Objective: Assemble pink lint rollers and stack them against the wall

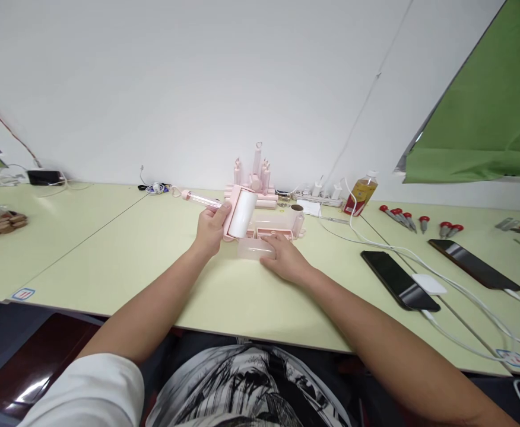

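My left hand (211,228) is closed around a pink lint roller (241,213) with a white paper roll, held a little above the pale green table (108,249); its clear handle (200,199) points up and left. My right hand (284,258) rests palm down with its fingers on a clear plastic roller cover (253,249) lying on the table. Just behind sits a pink roller frame (278,225) with a brown cardboard core (296,209).
Pink handles and rollers (255,175) are stacked at the wall. To the right lie a power strip (317,198), a drink bottle (361,194), red-handled screwdrivers (402,218), two dark phones (398,279) on white cables and a white charger (429,283). Wooden pieces (2,222) sit far left.
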`<state>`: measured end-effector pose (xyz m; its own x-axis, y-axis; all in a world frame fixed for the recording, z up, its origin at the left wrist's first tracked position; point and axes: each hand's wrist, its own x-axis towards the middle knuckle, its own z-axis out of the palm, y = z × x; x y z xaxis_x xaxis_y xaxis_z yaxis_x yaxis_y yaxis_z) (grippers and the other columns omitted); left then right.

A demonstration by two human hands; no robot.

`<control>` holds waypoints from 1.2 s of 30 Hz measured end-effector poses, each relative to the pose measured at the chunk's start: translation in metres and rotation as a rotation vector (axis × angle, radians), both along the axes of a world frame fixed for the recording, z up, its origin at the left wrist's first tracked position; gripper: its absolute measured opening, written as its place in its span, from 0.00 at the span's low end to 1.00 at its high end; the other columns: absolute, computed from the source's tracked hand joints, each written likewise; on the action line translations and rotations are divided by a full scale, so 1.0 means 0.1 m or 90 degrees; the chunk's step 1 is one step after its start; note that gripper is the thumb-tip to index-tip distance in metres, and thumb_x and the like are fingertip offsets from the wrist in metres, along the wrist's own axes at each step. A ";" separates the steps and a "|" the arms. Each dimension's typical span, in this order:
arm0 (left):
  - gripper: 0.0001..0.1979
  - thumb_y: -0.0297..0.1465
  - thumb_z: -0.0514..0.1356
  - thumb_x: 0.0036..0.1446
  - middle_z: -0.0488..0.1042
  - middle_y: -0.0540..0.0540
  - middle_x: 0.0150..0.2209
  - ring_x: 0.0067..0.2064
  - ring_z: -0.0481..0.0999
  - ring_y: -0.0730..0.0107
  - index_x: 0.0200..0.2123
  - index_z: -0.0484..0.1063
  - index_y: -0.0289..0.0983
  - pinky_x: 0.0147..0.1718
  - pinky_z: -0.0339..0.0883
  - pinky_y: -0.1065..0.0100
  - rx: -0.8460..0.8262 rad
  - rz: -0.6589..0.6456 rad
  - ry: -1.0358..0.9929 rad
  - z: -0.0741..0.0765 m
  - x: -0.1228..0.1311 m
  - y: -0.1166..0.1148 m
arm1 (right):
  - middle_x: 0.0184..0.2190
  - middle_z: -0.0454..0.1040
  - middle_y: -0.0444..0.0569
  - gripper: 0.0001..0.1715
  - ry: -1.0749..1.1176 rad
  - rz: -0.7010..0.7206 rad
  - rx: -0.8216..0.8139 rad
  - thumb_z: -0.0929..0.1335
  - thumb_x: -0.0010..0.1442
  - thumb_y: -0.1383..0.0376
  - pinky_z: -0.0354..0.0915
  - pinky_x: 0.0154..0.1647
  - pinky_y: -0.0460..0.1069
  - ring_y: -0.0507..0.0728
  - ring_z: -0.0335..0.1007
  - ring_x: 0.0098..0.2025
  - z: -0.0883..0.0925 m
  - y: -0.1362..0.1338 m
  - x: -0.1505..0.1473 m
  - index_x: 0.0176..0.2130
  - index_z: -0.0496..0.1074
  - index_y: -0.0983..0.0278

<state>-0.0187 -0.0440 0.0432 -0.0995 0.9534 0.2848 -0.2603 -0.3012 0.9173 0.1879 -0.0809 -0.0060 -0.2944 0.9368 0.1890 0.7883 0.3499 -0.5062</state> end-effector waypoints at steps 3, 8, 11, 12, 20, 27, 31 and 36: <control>0.18 0.45 0.67 0.48 0.66 0.52 0.21 0.23 0.65 0.75 0.25 0.68 0.37 0.22 0.60 0.73 0.003 -0.009 -0.031 0.01 -0.02 0.01 | 0.55 0.65 0.55 0.33 0.022 0.002 0.023 0.66 0.57 0.65 0.63 0.50 0.53 0.60 0.66 0.50 -0.01 0.00 -0.01 0.62 0.64 0.63; 0.21 0.47 0.67 0.46 0.65 0.53 0.20 0.23 0.64 0.76 0.24 0.67 0.35 0.23 0.60 0.73 0.008 0.003 -0.036 -0.01 -0.02 0.02 | 0.53 0.67 0.54 0.33 0.075 -0.028 0.069 0.67 0.56 0.64 0.66 0.43 0.54 0.57 0.69 0.40 0.02 -0.01 -0.01 0.61 0.66 0.59; 0.20 0.46 0.67 0.46 0.68 0.52 0.22 0.25 0.66 0.75 0.25 0.71 0.34 0.24 0.61 0.73 0.024 0.018 0.030 -0.04 0.03 -0.02 | 0.49 0.70 0.53 0.29 0.203 -0.066 0.116 0.68 0.57 0.59 0.67 0.39 0.54 0.53 0.66 0.31 0.08 -0.03 0.01 0.58 0.68 0.62; 0.20 0.46 0.67 0.47 0.69 0.51 0.23 0.27 0.67 0.74 0.27 0.72 0.33 0.26 0.62 0.73 0.037 0.024 0.058 -0.05 0.06 -0.05 | 0.46 0.71 0.52 0.28 0.270 -0.064 0.111 0.68 0.58 0.57 0.67 0.36 0.53 0.52 0.66 0.29 0.10 -0.03 0.01 0.57 0.67 0.62; 0.19 0.45 0.64 0.53 0.77 0.44 0.30 0.33 0.75 0.67 0.31 0.77 0.32 0.32 0.69 0.68 0.102 -0.148 0.209 -0.16 0.29 -0.30 | 0.30 0.72 0.45 0.33 0.621 0.091 -0.096 0.72 0.50 0.47 0.63 0.19 0.47 0.55 0.69 0.27 0.15 -0.10 -0.11 0.48 0.66 0.62; 0.25 0.41 0.69 0.48 0.74 0.45 0.32 0.30 0.72 0.70 0.47 0.73 0.34 0.21 0.69 0.71 0.079 -0.242 0.201 -0.19 0.19 -0.24 | 0.35 0.76 0.47 0.27 0.761 -0.046 -0.057 0.72 0.49 0.51 0.68 0.33 0.51 0.58 0.71 0.35 0.17 0.00 -0.04 0.44 0.68 0.62; 0.26 0.41 0.67 0.49 0.71 0.49 0.31 0.31 0.73 0.70 0.48 0.69 0.37 0.23 0.70 0.69 0.074 -0.183 0.105 -0.13 0.04 -0.11 | 0.34 0.75 0.45 0.23 0.795 -0.101 -0.041 0.71 0.50 0.53 0.67 0.32 0.50 0.57 0.70 0.33 0.19 0.07 0.08 0.42 0.67 0.61; 0.13 0.39 0.60 0.56 0.76 0.43 0.40 0.41 0.76 0.62 0.41 0.74 0.37 0.43 0.70 0.56 0.276 0.042 0.435 -0.01 -0.10 -0.08 | 0.33 0.73 0.46 0.22 0.676 -0.158 0.035 0.72 0.50 0.53 0.66 0.34 0.51 0.57 0.68 0.34 0.21 0.07 0.11 0.40 0.67 0.62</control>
<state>-0.0291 -0.0520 0.0424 0.1781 0.7425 0.6458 0.3465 -0.6615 0.6650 0.1990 -0.0737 0.0151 0.2392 0.9303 0.2781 0.0101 0.2840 -0.9588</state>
